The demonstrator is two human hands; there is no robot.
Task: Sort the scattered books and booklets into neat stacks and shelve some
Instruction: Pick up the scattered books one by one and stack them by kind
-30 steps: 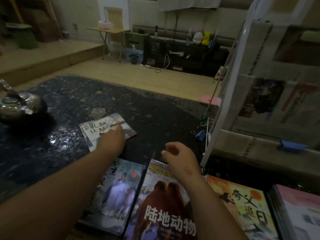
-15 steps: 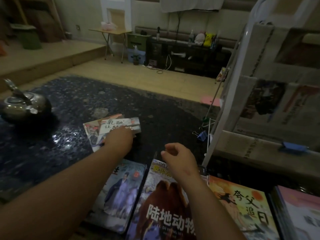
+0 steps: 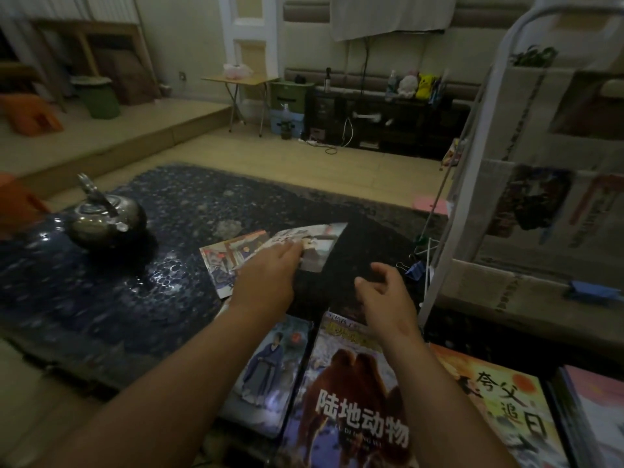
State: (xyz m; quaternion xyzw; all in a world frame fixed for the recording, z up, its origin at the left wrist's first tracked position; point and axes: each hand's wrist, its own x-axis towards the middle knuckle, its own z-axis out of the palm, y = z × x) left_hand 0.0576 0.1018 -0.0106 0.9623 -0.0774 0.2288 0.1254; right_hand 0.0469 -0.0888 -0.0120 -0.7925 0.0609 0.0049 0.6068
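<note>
My left hand grips a thin white booklet and holds it tilted above the dark table. Under it lies a second booklet with a colourful cover, flat on the table. My right hand hovers beside it with loosely curled fingers and holds nothing. Along the near edge lie a book with a robed figure, a camel book, an orange book and a pink one.
A metal kettle stands on the table at the left. A white rack lined with newspaper rises at the right, with blue binder clips near its foot. Beyond the table lies wooden floor.
My left hand has lifted the top booklet off the one beneath and carried it to the right, uncovering the colourful booklet. My right hand has barely moved.
</note>
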